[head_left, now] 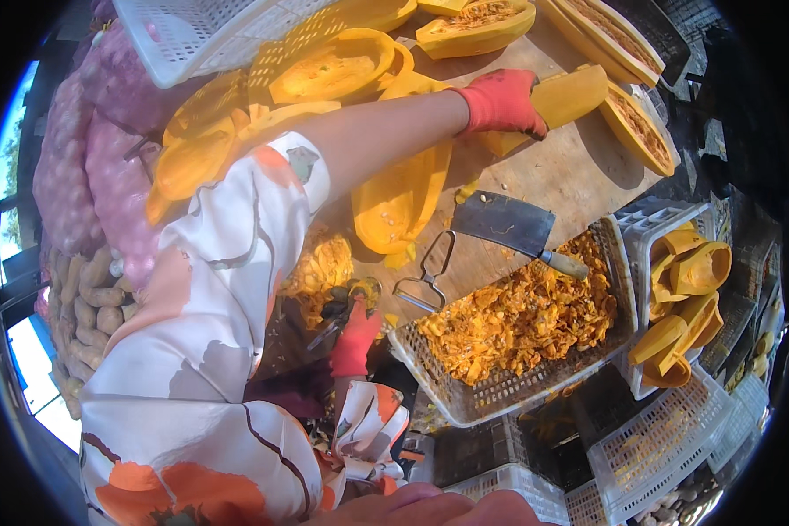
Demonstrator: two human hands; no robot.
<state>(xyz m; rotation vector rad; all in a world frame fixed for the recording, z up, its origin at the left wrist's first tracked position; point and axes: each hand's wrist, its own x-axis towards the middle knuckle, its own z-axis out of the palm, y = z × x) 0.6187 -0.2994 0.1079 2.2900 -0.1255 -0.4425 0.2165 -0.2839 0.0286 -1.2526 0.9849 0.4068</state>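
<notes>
So, nearest, our left sleeve (202,316) blocks part of the view. Just past it, our red-gloved right hand (353,344) sits by orange pulp (323,270); can't tell whether it grips anything. Peeler (425,280), pulp-filled crate (486,405) and cleaver (504,222), handle over the crate, lie near. Farther, our left hand (503,103) grasps a squash piece (573,96) over the brown worktop (500,173), among squash halves (637,130). Pink sacks (118,188) left, white crates (660,438) right.
</notes>
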